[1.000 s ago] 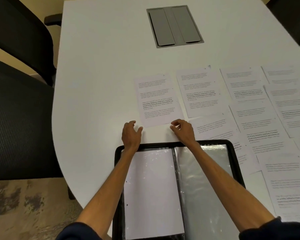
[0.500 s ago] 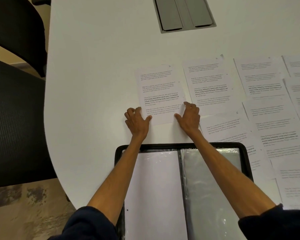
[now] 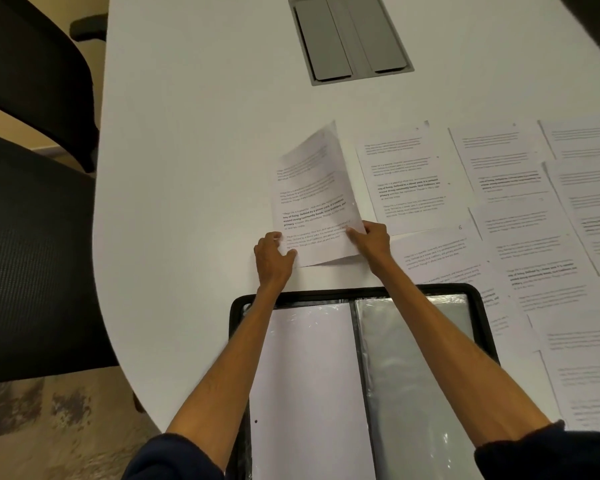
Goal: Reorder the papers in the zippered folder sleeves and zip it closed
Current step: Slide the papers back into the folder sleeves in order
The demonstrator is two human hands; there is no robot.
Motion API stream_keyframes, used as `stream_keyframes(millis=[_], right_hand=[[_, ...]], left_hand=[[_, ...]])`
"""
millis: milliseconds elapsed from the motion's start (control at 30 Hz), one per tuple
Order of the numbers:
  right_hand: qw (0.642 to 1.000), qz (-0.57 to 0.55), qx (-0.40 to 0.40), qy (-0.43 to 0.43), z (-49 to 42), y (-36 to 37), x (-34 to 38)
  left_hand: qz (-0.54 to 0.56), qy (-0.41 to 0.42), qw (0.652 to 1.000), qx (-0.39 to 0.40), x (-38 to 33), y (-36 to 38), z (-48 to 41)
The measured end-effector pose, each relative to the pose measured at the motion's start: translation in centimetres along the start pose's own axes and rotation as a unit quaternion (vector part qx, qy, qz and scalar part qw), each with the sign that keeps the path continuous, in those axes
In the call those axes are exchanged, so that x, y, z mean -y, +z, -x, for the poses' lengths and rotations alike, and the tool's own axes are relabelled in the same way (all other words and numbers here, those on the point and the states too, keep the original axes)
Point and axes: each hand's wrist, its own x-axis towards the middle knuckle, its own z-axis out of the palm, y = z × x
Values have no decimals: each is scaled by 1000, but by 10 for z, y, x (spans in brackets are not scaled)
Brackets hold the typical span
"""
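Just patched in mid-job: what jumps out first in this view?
A printed sheet held at its near corners by the left hand and right hand, its far end curling up off the white table. Nearer the person lies an open black folder, and many more printed pages cover the table to the right.

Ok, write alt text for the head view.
A left hand and right hand pinch a printed sheet by its near corners, its far end curling up off a white table. Nearer lies an open black folder with a white page in its left half; more sheets lie spread to the right.
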Motion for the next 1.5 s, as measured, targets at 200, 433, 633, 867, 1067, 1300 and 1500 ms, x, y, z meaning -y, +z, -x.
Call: stream_keyframes(millis=[200, 433, 633, 867, 1067, 1300, 1500], right_hand=[[988, -146, 43, -3, 25, -39, 2], [974, -203, 98, 31, 52, -103, -17], [969, -216, 115, 21, 61, -163, -32], [982, -190, 20, -5, 57, -202, -56], [981, -192, -10, -4, 53, -229, -72], [979, -200, -29, 9, 39, -239, -82], [964, -262, -51, 12, 26, -237, -86]], left_hand=[[143, -75, 986, 34, -28, -12, 15], [299, 1, 950, 86, -83, -11, 45], [233, 60, 957, 163, -100, 16, 89], [241, 32, 958, 155, -93, 69, 132], [99, 111, 986, 77, -70, 107, 172], [-185, 170, 966, 59, -34, 137, 192], [-178, 163, 970, 12, -35, 148, 201]])
